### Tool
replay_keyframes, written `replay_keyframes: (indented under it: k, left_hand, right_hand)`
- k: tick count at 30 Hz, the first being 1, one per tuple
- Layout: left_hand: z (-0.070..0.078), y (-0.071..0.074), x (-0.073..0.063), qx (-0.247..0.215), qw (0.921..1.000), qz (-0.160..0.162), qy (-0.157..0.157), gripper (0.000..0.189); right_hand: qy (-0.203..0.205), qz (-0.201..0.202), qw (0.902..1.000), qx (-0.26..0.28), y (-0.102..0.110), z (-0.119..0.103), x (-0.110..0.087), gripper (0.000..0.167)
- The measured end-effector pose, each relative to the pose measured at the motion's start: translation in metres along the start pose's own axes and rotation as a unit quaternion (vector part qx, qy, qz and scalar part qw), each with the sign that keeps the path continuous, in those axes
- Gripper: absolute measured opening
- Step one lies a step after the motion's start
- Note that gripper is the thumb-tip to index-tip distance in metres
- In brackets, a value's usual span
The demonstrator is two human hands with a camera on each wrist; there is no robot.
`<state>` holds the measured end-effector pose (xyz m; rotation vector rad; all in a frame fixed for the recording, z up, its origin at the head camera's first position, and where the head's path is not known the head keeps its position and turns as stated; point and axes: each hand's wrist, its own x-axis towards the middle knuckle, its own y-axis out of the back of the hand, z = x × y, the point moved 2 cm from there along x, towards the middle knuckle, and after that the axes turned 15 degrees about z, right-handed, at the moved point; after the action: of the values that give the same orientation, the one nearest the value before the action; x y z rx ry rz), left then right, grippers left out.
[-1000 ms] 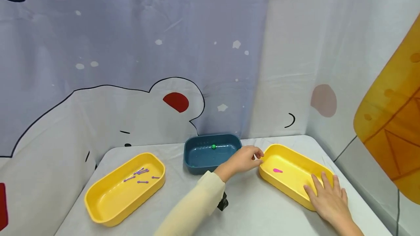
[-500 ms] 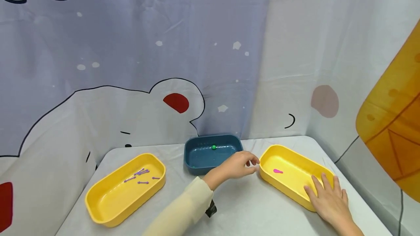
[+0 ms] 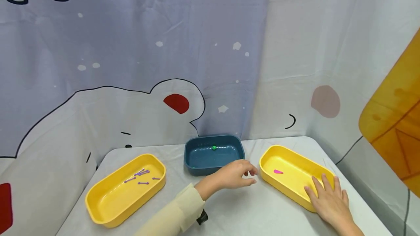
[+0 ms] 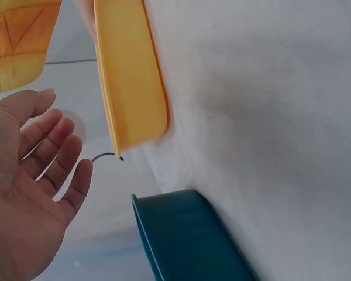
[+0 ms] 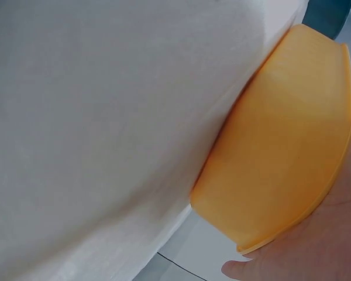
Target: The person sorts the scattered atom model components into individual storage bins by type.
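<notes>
My left hand (image 3: 234, 174) hovers over the table between the blue tray and the right yellow tray, fingers loosely bent; the left wrist view shows its palm with nothing in it. My right hand (image 3: 329, 201) lies with spread fingers over the near end of the right yellow tray (image 3: 285, 188), its palm at the rim. In that tray is a small pink piece (image 3: 278, 172), rounded at one end and narrower at the other. The dark blue tray (image 3: 193, 170) at the back middle holds a small green ball (image 3: 214, 148).
On the left stands another yellow tray (image 3: 101, 207) with several small purple sticks (image 3: 129, 180), knobbed at their ends. A white cloth covers the table (image 3: 242, 214). Printed curtains (image 3: 226, 65) hang close behind the table and along its right side.
My left hand has drawn back to the left and toward me, from the right yellow tray's rim to over the table. The right hand and the trays have stayed put.
</notes>
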<state>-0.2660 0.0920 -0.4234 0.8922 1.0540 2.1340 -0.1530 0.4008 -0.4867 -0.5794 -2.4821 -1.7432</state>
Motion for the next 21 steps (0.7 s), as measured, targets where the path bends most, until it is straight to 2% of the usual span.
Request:
replay_keyframes:
  k: [6, 12, 17, 21]
  left_hand:
    - [0.011, 0.001, -0.01, 0.002, 0.9991, -0.031, -0.031, 0.024]
    - [0.021, -0.002, -0.018, 0.011, 0.9955, -0.079, -0.051, 0.025]
    - [0.026, -0.005, -0.028, 0.041, 0.9894, -0.103, -0.095, 0.026]
    - [0.025, -0.006, -0.036, 0.039, 0.9879, -0.115, -0.097, 0.026]
  right_hand:
    - [-0.001, -0.005, 1.0, -0.003, 0.001, -0.001, 0.001, 0.081]
    - [0.004, -0.003, 1.0, -0.001, 0.003, -0.002, 0.0, 0.08]
    - [0.003, -0.004, 1.0, -0.002, 0.003, -0.002, 0.0, 0.08]
    - [-0.002, -0.008, 1.0, -0.006, 0.002, -0.001, 0.001, 0.081]
